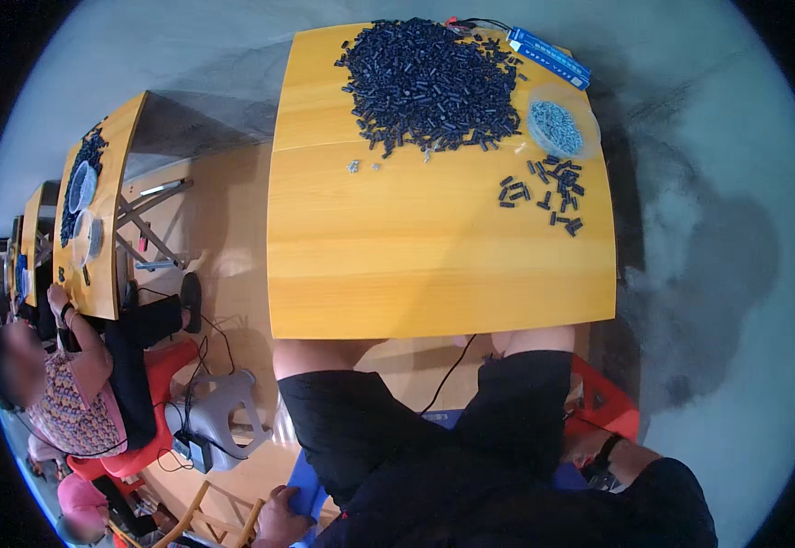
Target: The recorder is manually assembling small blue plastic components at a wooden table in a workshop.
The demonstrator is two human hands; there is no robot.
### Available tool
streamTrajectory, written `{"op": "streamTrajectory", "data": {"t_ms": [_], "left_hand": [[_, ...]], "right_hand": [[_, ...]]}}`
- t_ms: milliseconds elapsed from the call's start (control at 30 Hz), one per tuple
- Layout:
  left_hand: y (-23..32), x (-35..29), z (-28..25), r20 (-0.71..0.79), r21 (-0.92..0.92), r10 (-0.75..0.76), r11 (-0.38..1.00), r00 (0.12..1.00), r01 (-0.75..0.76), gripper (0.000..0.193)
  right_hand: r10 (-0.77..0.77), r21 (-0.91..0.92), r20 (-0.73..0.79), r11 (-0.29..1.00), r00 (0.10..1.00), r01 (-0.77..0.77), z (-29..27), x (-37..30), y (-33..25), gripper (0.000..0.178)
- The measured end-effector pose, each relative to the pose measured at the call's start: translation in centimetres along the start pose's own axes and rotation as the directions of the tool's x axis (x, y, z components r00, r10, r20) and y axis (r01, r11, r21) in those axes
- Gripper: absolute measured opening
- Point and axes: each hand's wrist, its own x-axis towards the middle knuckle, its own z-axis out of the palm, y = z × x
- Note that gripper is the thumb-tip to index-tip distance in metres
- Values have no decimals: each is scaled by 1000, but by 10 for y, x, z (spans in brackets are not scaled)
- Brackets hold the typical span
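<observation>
Both my hands are down at my sides, below the table. My left hand [283, 519] is at the edge of a blue stool [306, 489], its fingers curled against it. My right hand [584, 447], with a dark band at the wrist, is beside my right thigh next to a red stool [609, 402]; its fingers are hidden. On the wooden table [434, 274] before me lies a large heap of small black cylindrical pieces [429, 87]. A smaller scatter of black pieces [557, 187] lies at the right, below a clear bowl of small silvery parts [555, 126].
A blue box [549, 58] and a cable with red ends [471, 22] lie at the table's far right. Few small silvery bits [354, 166] sit below the heap. At the left a co-worker [73, 384] sits at another table [110, 219]. A grey stool [224, 420] and cables stand between.
</observation>
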Motion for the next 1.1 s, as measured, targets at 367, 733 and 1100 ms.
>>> {"op": "streamTrajectory", "data": {"t_ms": [367, 733, 1100], "left_hand": [[157, 47, -86, -237, 98, 455, 890, 858, -445, 43], [289, 122, -69, -171, -18, 771, 620, 613, -784, 40], [248, 126, -77, -284, -350, 421, 791, 862, -502, 31]], "right_hand": [[-732, -644, -566, 680, 380, 351, -103, -106, -264, 18], [-725, -711, -684, 640, -76, 293, -194, -75, -411, 15], [-736, -544, -664, 598, 134, 589, -159, -71, -371, 12]]}}
